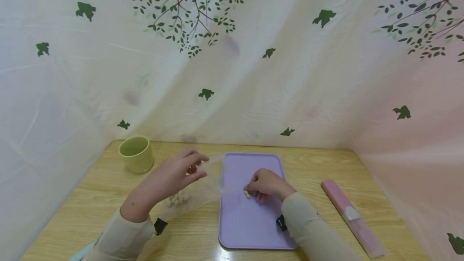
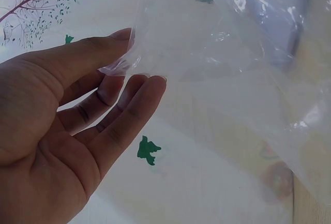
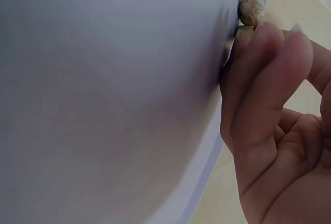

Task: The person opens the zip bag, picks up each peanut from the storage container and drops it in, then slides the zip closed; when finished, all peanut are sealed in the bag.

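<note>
My left hand [image 1: 181, 172] pinches the edge of a clear plastic bag [image 2: 207, 53] between thumb and index finger, the other fingers loosely bent. Several peanuts [image 1: 175, 199] lie inside the bag, over the table left of the purple tray [image 1: 235, 228]. The bag's mouth side reaches across the tray's left edge. Above the tray, my right hand [image 1: 268, 185] has its fingertips down at its surface and pinches a peanut [image 3: 252, 11]. That peanut [image 1: 247, 194] also shows in the head view, by the index fingertip. The right thumb is partly hidden in the right wrist view.
At the back left of the wooden table [image 1: 195, 237] stands a yellow-green cup [image 1: 139, 158]. A long pink folded item with a white band [image 1: 351, 214] lies right of the tray. Behind the table hangs a pale curtain [image 1: 232, 112] printed with leaves and birds.
</note>
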### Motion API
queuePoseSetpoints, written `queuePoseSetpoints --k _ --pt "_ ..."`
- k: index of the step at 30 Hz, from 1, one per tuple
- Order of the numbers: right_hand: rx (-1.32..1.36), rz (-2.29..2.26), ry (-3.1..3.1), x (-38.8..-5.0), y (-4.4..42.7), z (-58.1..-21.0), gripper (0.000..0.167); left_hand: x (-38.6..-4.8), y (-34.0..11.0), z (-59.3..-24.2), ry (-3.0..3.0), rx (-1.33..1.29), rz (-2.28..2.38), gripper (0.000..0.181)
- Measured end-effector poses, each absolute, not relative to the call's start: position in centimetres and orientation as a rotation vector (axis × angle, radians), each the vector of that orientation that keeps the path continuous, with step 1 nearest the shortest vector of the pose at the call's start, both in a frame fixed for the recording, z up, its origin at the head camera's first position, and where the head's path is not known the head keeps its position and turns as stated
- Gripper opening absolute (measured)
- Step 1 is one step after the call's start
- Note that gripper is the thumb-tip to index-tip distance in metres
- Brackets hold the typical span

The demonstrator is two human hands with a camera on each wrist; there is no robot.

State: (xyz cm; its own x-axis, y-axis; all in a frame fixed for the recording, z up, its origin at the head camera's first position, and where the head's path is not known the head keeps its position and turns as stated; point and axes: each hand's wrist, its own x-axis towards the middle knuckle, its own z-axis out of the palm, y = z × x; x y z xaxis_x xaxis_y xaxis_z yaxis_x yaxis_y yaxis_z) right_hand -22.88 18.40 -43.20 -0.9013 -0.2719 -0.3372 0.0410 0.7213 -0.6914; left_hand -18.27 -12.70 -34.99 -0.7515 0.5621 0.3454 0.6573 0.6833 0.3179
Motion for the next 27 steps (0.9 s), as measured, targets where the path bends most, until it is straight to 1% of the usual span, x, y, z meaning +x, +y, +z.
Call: queuePoseSetpoints --k 16,27 --pt "-0.217 -1.032 2.464 -22.6 17.8 -43.6 0.023 -18.2 -12.6 -35.0 -2.672 -0.979 -0.647 0.031" --pt "-0.197 -1.129 2.49 -22.0 18.5 -42.3 0.017 -18.2 -12.7 -35.0 -2.686 -0.976 -0.66 0.032"
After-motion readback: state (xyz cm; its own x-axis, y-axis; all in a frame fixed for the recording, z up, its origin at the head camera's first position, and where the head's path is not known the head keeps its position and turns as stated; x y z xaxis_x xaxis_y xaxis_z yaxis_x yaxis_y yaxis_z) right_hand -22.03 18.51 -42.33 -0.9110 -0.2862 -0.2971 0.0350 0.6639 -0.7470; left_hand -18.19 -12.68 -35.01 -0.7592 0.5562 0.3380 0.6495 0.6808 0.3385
